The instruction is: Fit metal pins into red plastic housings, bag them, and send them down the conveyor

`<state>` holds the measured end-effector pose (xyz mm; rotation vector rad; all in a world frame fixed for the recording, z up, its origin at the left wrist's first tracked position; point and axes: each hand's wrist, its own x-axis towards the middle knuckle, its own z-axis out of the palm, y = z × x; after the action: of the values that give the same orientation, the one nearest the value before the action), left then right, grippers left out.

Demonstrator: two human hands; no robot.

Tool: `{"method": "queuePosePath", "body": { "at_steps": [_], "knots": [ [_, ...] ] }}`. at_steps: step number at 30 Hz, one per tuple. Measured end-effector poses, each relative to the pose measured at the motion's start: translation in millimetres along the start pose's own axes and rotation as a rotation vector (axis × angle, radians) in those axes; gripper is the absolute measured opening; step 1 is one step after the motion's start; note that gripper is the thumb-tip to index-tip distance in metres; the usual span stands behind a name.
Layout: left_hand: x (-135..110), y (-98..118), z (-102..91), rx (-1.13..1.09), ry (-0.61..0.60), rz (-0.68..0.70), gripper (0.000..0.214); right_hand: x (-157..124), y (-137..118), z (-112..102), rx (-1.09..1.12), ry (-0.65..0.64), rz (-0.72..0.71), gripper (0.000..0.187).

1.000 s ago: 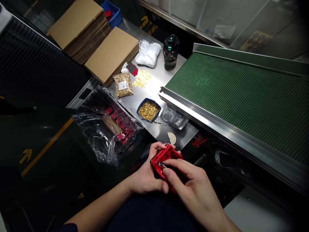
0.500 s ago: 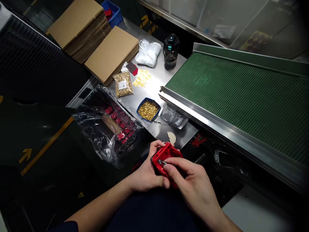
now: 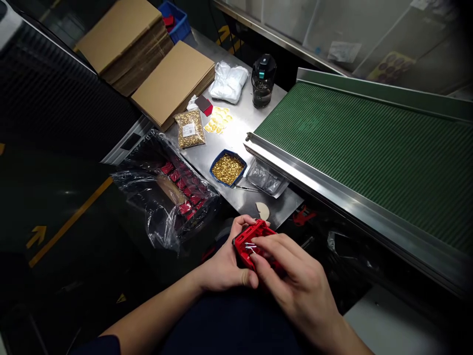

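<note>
My left hand [image 3: 225, 266] grips a red plastic housing [image 3: 248, 242] from below, over my lap, just in front of the steel table's near edge. My right hand [image 3: 291, 278] is curled over the housing's right side, its fingertips pinching thin silver tweezers [image 3: 250, 246] whose tips rest on the housing's top face. Part of the housing is hidden under my right fingers. A small blue tray of tiny brass parts [image 3: 227, 168] sits on the table just beyond my hands.
A plastic-lined bin of red housings [image 3: 181, 190] stands at left. On the steel table [image 3: 240, 130] lie a bag of brass parts [image 3: 189, 129], a yellow sticker sheet [image 3: 219, 120], a clear bag [image 3: 266, 178], a dark bottle [image 3: 263, 81] and cardboard stacks [image 3: 173, 81]. A green conveyor [image 3: 369, 143] runs along the right.
My right hand has shifted a little up and left over the housing, and the tweezers' tips now show on its top face. My left hand keeps its grip.
</note>
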<state>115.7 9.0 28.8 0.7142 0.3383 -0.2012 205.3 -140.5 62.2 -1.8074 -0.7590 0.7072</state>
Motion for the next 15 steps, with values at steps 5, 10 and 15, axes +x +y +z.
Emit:
{"method": "queuePosePath", "body": {
  "at_steps": [5,10,15],
  "knots": [
    [-2.3,-1.8,-1.9,0.001,-0.026,0.015,0.082,-1.8,-1.1,2.9,-0.006,-0.001,-0.019,0.027],
    [-4.2,-2.7,-2.9,0.023,-0.032,0.019,0.082,-2.2,-3.0,1.2,-0.036,-0.020,-0.029,0.025],
    [-5.9,-2.0,-3.9,0.048,-0.044,0.017,0.080,-3.1,-4.8,0.8,-0.080,-0.028,-0.064,0.026]
  ]
}}
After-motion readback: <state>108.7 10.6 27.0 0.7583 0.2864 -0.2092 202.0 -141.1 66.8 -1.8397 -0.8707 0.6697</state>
